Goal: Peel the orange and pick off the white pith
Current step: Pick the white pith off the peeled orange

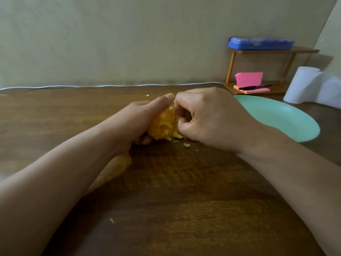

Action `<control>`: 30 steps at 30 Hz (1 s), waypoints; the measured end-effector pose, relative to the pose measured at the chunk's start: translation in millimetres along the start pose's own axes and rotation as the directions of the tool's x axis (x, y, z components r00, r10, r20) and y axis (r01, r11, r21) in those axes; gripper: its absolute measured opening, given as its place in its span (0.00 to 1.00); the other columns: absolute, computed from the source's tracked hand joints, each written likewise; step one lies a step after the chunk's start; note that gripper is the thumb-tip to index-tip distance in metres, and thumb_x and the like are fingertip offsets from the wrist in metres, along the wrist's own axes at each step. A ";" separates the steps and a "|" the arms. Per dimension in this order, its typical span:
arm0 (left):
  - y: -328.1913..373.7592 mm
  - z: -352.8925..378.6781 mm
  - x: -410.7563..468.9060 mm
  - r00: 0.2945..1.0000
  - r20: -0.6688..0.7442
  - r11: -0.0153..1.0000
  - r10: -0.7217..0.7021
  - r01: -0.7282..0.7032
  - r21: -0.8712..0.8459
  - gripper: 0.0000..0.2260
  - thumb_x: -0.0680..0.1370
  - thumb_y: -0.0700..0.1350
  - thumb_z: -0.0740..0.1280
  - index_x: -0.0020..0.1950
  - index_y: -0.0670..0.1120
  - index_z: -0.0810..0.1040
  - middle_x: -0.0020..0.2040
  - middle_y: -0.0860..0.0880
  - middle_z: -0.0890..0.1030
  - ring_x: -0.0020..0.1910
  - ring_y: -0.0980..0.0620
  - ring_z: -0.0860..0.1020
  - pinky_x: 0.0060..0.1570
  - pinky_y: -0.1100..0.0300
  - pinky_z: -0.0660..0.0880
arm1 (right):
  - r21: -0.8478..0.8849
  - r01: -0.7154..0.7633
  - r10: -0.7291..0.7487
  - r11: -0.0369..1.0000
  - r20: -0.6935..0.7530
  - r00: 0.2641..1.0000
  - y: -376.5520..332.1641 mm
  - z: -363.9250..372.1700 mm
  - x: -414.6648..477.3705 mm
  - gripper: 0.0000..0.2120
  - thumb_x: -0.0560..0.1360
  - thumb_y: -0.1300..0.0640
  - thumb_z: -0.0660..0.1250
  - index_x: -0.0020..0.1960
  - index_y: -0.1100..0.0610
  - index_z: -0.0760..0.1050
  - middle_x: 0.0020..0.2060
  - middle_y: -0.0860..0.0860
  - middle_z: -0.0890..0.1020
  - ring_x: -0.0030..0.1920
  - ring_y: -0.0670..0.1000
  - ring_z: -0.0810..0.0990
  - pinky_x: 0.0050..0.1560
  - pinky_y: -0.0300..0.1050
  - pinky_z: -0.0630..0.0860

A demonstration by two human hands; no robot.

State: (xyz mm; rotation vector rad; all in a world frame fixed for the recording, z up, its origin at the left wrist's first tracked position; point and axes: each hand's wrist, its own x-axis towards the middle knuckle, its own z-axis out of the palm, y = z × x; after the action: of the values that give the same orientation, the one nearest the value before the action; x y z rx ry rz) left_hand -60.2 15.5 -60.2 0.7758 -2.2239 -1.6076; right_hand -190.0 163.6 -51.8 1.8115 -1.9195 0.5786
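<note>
A peeled orange (pixel 162 124) with bits of white pith on its flesh sits just above the wooden table (pixel 184 191), held between both hands. My left hand (pixel 142 117) grips it from the left and from below, thumb over the top. My right hand (pixel 208 117) is curled against its right side, fingertips pinching at the fruit's surface. What the fingertips hold is hidden. Small pith scraps (pixel 186 144) lie on the table just under the orange.
A strip of orange peel (pixel 112 172) lies under my left forearm. A mint green plate (pixel 287 117) sits right of my right hand. Behind it are a small wooden shelf (pixel 258 87) with pink sticky notes, a pen and a blue box, and a paper roll (pixel 304 84).
</note>
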 end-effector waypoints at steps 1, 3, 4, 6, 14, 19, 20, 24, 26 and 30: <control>0.0 -0.4 0.3 1.000 0.006 1.000 0.012 -0.012 -0.013 0.23 0.79 0.70 0.65 0.52 0.51 0.86 0.35 0.47 0.80 0.27 0.51 0.71 0.24 0.63 0.64 | 0.016 -0.008 0.008 1.000 -0.024 1.000 1.0 1.9 0.0 0.04 0.76 0.53 0.68 0.44 0.53 0.77 0.37 0.46 0.78 0.38 0.51 0.77 0.37 0.53 0.76; 0.8 -0.8 0.6 0.999 0.021 0.998 0.046 -0.045 -0.040 0.23 0.81 0.68 0.65 0.53 0.50 0.86 0.35 0.46 0.79 0.26 0.50 0.70 0.22 0.64 0.64 | 0.054 -0.033 0.037 0.998 -0.080 0.996 3.6 3.9 0.2 0.05 0.75 0.53 0.68 0.43 0.53 0.77 0.36 0.47 0.78 0.37 0.52 0.76 0.36 0.53 0.75; 1.0 -0.9 0.8 0.998 0.027 0.997 0.061 -0.059 -0.054 0.23 0.81 0.67 0.65 0.53 0.49 0.85 0.36 0.45 0.80 0.27 0.50 0.70 0.22 0.64 0.64 | 0.079 -0.049 0.057 0.996 -0.101 0.993 4.5 4.5 0.0 0.05 0.74 0.53 0.68 0.43 0.54 0.77 0.35 0.47 0.78 0.36 0.52 0.76 0.36 0.52 0.75; 0.5 -2.0 1.0 0.996 0.042 0.994 0.075 -0.072 -0.077 0.22 0.81 0.67 0.65 0.55 0.49 0.86 0.39 0.44 0.82 0.27 0.50 0.71 0.22 0.63 0.65 | 0.154 -0.088 0.107 0.984 -0.123 0.987 6.1 5.7 -1.2 0.04 0.74 0.54 0.70 0.42 0.54 0.78 0.35 0.47 0.79 0.36 0.51 0.77 0.37 0.53 0.75; -4.5 -6.9 5.8 0.994 0.110 0.981 0.016 0.006 -0.193 0.26 0.80 0.70 0.63 0.52 0.47 0.83 0.44 0.39 0.83 0.28 0.49 0.72 0.26 0.61 0.59 | 0.437 -0.250 0.270 0.864 0.017 0.963 20.1 -2.3 -4.2 0.05 0.83 0.52 0.70 0.52 0.50 0.85 0.41 0.44 0.85 0.44 0.47 0.84 0.43 0.47 0.79; -6.0 -9.5 9.5 0.982 0.189 0.958 0.008 0.046 -0.283 0.27 0.79 0.69 0.64 0.57 0.45 0.82 0.44 0.40 0.80 0.30 0.49 0.73 0.25 0.62 0.60 | 0.453 -0.292 0.300 0.842 0.056 0.952 20.2 2.4 -4.6 0.06 0.81 0.48 0.72 0.55 0.48 0.85 0.43 0.40 0.85 0.48 0.41 0.84 0.42 0.33 0.78; -7.2 -10.6 10.1 0.974 0.227 0.947 0.015 0.059 -0.316 0.26 0.78 0.67 0.67 0.61 0.45 0.82 0.45 0.41 0.81 0.33 0.49 0.74 0.27 0.62 0.63 | 0.453 -0.297 0.311 0.841 0.046 0.949 22.1 2.8 -4.1 0.06 0.82 0.48 0.72 0.55 0.48 0.85 0.43 0.40 0.85 0.48 0.41 0.84 0.43 0.32 0.78; -12.9 -14.1 12.3 0.949 0.281 0.904 0.146 -0.013 -0.427 0.30 0.71 0.48 0.77 0.72 0.49 0.76 0.50 0.44 0.82 0.39 0.49 0.78 0.31 0.63 0.71 | 0.491 -0.316 0.366 0.812 -0.005 0.931 28.3 1.9 -1.8 0.06 0.82 0.50 0.71 0.56 0.48 0.86 0.45 0.40 0.86 0.50 0.42 0.84 0.47 0.34 0.80; -13.6 -14.7 13.7 0.951 0.246 0.922 0.186 -0.083 -0.378 0.30 0.72 0.45 0.77 0.73 0.51 0.74 0.50 0.43 0.81 0.39 0.49 0.78 0.31 0.61 0.69 | 0.519 -0.314 0.377 0.795 -0.018 0.926 27.7 -0.4 -2.1 0.06 0.82 0.50 0.71 0.57 0.47 0.85 0.46 0.40 0.86 0.51 0.42 0.85 0.48 0.35 0.81; -11.6 -13.9 14.1 0.954 0.177 0.940 0.241 -0.185 -0.287 0.27 0.72 0.48 0.80 0.69 0.48 0.77 0.47 0.44 0.81 0.37 0.51 0.77 0.30 0.62 0.73 | 0.567 -0.282 0.371 0.774 -0.045 0.928 23.6 -5.7 -2.7 0.07 0.81 0.50 0.73 0.58 0.46 0.85 0.48 0.41 0.87 0.53 0.42 0.85 0.48 0.34 0.80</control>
State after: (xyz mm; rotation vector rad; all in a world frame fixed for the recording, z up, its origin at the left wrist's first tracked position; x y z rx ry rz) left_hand -61.4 -6.3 -67.6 0.2902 -2.0742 -1.8972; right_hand -213.2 170.4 -48.8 1.6615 -2.1146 1.4890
